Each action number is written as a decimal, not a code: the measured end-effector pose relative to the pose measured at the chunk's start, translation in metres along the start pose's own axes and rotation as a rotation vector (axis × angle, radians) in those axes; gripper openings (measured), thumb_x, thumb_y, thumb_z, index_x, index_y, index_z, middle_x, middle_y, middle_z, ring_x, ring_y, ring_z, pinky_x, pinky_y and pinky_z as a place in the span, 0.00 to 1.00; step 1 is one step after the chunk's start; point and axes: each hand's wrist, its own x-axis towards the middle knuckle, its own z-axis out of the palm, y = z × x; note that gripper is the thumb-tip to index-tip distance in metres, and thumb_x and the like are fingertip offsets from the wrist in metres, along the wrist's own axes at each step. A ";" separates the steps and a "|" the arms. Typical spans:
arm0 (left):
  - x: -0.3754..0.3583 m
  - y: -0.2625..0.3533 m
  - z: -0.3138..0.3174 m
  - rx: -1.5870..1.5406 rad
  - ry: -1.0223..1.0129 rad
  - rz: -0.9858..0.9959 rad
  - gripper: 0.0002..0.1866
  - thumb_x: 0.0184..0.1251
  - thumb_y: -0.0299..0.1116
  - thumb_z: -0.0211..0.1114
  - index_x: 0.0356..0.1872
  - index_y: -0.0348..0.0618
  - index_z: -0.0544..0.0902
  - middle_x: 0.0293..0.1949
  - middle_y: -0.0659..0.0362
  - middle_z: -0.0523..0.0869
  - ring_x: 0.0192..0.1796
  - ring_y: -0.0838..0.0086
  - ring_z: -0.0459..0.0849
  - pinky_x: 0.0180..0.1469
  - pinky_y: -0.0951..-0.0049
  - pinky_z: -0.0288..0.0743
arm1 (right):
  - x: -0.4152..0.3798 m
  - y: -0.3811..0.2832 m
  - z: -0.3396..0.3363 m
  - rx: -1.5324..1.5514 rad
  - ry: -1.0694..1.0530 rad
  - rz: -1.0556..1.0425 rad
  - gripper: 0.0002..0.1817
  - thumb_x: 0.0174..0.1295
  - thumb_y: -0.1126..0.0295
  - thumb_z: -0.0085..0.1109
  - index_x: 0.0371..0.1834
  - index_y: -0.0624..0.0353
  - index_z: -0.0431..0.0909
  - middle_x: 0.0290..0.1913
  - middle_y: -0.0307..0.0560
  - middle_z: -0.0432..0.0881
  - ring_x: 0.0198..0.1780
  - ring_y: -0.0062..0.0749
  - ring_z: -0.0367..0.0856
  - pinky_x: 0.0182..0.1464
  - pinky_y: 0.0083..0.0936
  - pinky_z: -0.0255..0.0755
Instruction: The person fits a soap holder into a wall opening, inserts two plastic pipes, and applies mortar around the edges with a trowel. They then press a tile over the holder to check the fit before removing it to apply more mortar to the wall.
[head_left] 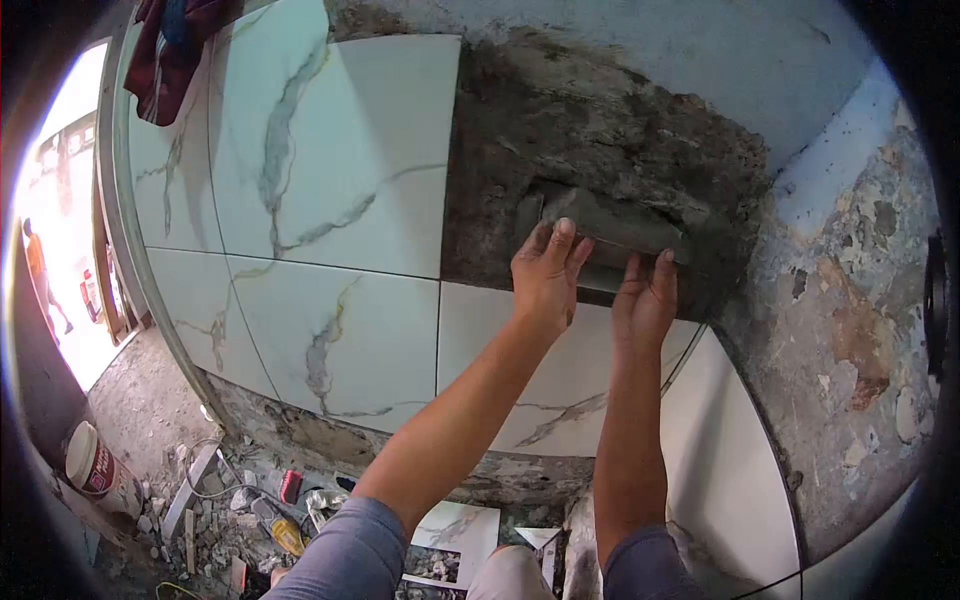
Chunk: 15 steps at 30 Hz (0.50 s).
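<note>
Both my hands are raised to a bare, mortar-grey patch of wall [540, 110]. Against it lies a grey rectangular piece [625, 222], flat and long, its surface much like the mortar around it. My left hand [545, 275] grips its lower left part, with the thumb up over the front. My right hand [645, 300] has its fingertips curled at the lower right edge. Right below the hands is the top edge of a white marbled wall tile [520, 370]. Another marbled tile [350, 150] borders the patch on the left.
Peeling plaster covers the right-hand wall [850, 300]. A dark red cloth [170, 60] hangs at upper left. On the floor lie rubble, a yellow-handled tool [285, 535], a cut tile [455, 540] and a white bucket [100, 470]. A person [40, 270] is outside the doorway.
</note>
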 end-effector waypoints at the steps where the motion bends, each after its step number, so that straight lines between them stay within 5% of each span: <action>1: 0.000 -0.002 0.001 -0.001 -0.003 -0.008 0.25 0.63 0.37 0.66 0.54 0.32 0.70 0.52 0.56 0.74 0.54 0.71 0.74 0.64 0.69 0.67 | 0.001 0.001 0.002 -0.009 0.000 -0.023 0.30 0.60 0.61 0.63 0.62 0.60 0.63 0.62 0.46 0.66 0.66 0.34 0.63 0.70 0.30 0.58; 15: 0.011 -0.018 0.000 0.010 -0.032 0.084 0.23 0.67 0.40 0.62 0.56 0.37 0.69 0.55 0.58 0.74 0.59 0.72 0.71 0.66 0.68 0.63 | 0.006 0.006 0.010 -0.052 0.127 -0.068 0.24 0.63 0.60 0.60 0.57 0.59 0.67 0.56 0.44 0.70 0.59 0.31 0.69 0.63 0.30 0.66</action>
